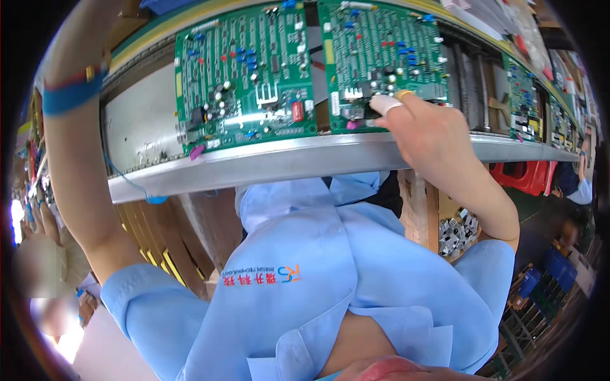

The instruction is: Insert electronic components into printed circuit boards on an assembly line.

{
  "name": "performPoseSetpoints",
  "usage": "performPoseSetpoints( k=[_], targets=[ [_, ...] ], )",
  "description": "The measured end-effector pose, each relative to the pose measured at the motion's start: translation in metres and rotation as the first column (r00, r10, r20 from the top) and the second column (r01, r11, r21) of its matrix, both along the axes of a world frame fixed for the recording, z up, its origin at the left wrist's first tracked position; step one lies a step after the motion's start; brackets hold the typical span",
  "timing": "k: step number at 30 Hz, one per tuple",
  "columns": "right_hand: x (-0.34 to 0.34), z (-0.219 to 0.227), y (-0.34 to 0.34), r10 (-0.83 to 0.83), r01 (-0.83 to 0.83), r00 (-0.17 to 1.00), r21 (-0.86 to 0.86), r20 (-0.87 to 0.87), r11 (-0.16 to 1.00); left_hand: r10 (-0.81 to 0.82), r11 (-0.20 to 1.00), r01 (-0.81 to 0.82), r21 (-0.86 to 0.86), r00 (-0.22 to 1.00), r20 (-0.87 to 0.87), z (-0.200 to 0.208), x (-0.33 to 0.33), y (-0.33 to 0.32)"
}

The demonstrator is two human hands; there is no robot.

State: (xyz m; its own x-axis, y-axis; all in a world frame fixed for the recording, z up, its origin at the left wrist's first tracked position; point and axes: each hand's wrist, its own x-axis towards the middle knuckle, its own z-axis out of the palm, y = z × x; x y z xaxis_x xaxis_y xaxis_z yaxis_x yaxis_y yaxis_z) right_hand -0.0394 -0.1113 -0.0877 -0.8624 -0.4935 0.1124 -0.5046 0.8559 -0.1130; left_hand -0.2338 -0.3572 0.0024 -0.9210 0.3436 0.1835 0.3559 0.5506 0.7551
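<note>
My right hand (429, 130) is over the lower part of a green circuit board (346, 60). Its fingers are drawn together at a small component there, with a white cover on one finger and a yellow one on another. What they pinch, if anything, is hidden. A second green circuit board (244, 76) lies to its left, carrying a red block component (297, 111) and a pink piece (197, 152) at its lower edge. My left hand (89, 32) reaches up past the top left edge, so its fingers are out of view. A blue band (73, 95) circles that wrist.
A metal rail (267, 162) runs along the near side of the boards. More boards (524, 95) sit along the line at right. A blue coiled cord (155, 199) hangs below the rail. At lower right are a red bin (524, 178) and a pile of metal parts (459, 233).
</note>
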Motion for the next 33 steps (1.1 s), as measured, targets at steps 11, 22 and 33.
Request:
performPoseSetpoints(
  k=[11,22,33],
  targets=[
    [0.001,0.019,0.043,-0.169,0.276,0.957,-0.551,0.238,0.788,-0.438,0.899,0.436,0.045,0.890,0.122,-0.028,0.095,0.017],
    [0.042,-0.017,0.083,-0.188,0.435,0.892,-0.667,0.411,0.606,-0.681,0.672,0.557,-0.488,0.724,-0.111,-0.070,0.135,0.110],
    [0.062,0.001,0.090,-0.148,0.642,0.757,-0.685,0.636,0.343,-0.645,0.554,0.486,-0.676,0.764,0.020,-0.064,0.148,0.131]
  ],
)
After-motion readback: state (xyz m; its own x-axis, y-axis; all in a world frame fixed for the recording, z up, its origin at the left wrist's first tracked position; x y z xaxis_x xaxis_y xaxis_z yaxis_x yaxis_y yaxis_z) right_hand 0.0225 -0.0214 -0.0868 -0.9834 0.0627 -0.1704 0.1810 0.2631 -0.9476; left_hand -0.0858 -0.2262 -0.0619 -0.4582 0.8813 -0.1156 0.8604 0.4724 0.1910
